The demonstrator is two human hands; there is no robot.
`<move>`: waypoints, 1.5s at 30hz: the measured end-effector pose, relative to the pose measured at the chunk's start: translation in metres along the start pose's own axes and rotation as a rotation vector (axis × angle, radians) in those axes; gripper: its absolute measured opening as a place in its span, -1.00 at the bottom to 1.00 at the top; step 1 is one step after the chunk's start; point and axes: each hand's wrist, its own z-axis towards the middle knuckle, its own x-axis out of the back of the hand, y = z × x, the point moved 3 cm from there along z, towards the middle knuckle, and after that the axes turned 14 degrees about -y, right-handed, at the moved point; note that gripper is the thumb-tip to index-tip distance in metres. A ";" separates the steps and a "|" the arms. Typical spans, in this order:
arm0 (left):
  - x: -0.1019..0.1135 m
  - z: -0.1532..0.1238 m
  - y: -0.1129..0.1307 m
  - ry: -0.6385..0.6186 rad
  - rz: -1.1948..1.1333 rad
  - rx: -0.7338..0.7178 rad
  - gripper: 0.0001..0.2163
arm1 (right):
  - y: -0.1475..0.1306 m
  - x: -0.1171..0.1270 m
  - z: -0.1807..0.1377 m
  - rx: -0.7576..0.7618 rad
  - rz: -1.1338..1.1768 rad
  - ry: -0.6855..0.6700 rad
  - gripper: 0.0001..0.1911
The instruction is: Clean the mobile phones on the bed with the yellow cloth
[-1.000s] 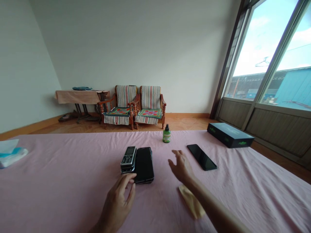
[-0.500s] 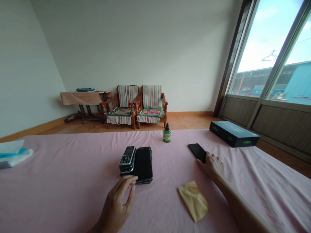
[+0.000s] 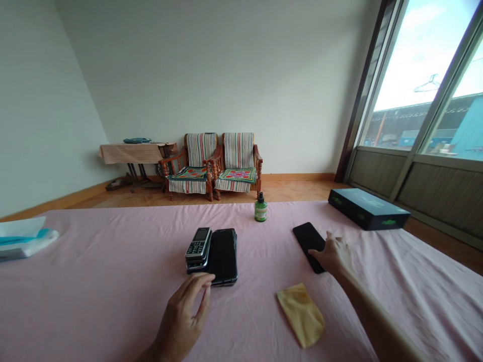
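A black smartphone (image 3: 307, 240) lies flat on the right of the pink cloth. My right hand (image 3: 335, 255) is at its right edge, fingers spread and thumb reaching over the screen. I cannot tell whether the thumb touches it. My left hand (image 3: 184, 306) rests lower left, thumb and forefinger apart, fingertips by the near edge of a stack of black smartphones (image 3: 223, 256). Beside that stack, a silver keypad phone (image 3: 198, 243) sits on top of another phone. A folded yellow cloth (image 3: 301, 315) lies between my hands, nearer to me.
A green bottle with a black top (image 3: 260, 208) stands near the far edge of the pink cloth (image 3: 113, 261). A black box (image 3: 368, 208) lies far right, a tissue pack (image 3: 26, 240) far left. Beyond are two wooden armchairs (image 3: 238, 156) and a covered table (image 3: 130, 153).
My right hand has shifted slightly right and eased off the smartphone, so more of its lower end shows. My left hand keeps its place. The view has turned slightly left.
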 end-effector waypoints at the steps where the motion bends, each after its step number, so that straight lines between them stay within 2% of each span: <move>1: 0.000 0.000 0.000 0.001 -0.001 0.002 -0.84 | 0.003 0.001 0.002 -0.010 0.062 -0.029 -0.10; 3: 0.001 0.001 0.000 0.002 -0.003 0.007 -0.84 | 0.008 0.001 0.003 -0.026 0.147 -0.086 -0.19; 7: 0.002 0.001 -0.001 0.015 -0.004 0.032 -0.84 | 0.007 -0.002 -0.005 -0.024 0.345 -0.218 -0.64; 9: 0.003 0.001 -0.001 0.025 0.001 0.057 -0.84 | 0.002 -0.004 -0.011 -0.010 0.422 -0.266 -0.76; 15: 0.003 0.001 -0.006 0.002 0.019 0.132 -0.84 | -0.038 -0.023 -0.033 0.072 0.598 -0.398 -0.85; 23: -0.003 0.000 -0.011 -0.087 -0.041 0.163 -0.85 | -0.113 -0.085 -0.068 0.121 0.717 -0.675 -0.86; 29: -0.001 0.001 -0.014 -0.088 -0.119 0.204 -0.89 | -0.146 -0.119 -0.073 0.088 0.692 -0.804 -0.82; 34: -0.003 -0.002 -0.015 -0.067 -0.173 0.239 -0.80 | -0.161 -0.133 -0.073 0.074 0.605 -0.827 -0.65; 39: -0.004 -0.003 -0.017 -0.056 -0.183 0.248 -0.67 | -0.162 -0.134 -0.074 0.147 0.506 -0.714 -0.82; 42: -0.004 -0.002 -0.019 -0.062 -0.173 0.247 -0.61 | -0.160 -0.129 -0.068 0.229 0.475 -0.606 -0.80; 45: -0.005 -0.002 -0.019 -0.080 -0.176 0.257 -0.60 | -0.159 -0.126 -0.056 0.305 0.496 -0.526 -0.87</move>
